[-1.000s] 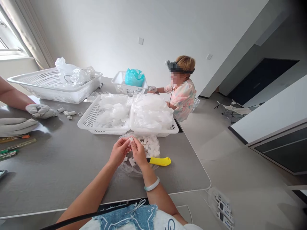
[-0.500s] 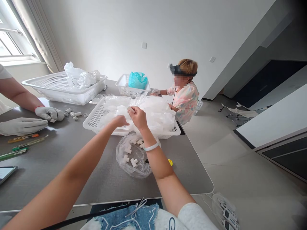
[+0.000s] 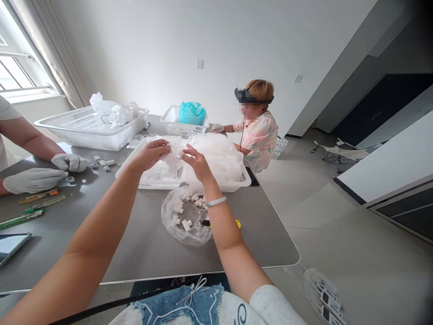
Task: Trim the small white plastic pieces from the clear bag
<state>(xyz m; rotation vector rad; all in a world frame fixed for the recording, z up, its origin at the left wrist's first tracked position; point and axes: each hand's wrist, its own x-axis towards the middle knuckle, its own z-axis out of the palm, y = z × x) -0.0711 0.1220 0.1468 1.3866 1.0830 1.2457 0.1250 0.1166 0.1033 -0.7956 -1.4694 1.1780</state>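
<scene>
Head view: the left hand [image 3: 151, 152] curls and the right hand [image 3: 197, 163] spreads its fingers at a crumple of clear plastic film [image 3: 172, 155]; whether either one grips it cannot be told. The film rises from a white plastic basket [image 3: 158, 184] on the grey table [image 3: 135, 257], just behind a clear bag [image 3: 186, 221] of white plastic pieces.

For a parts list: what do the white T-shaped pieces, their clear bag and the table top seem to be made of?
The T-shaped pieces look like matte white moulded plastic, with crisp edges. The bag looks like thin clear plastic film, creased and glossy. The table top looks like brushed grey metal, perhaps steel, with a soft sheen.
</scene>
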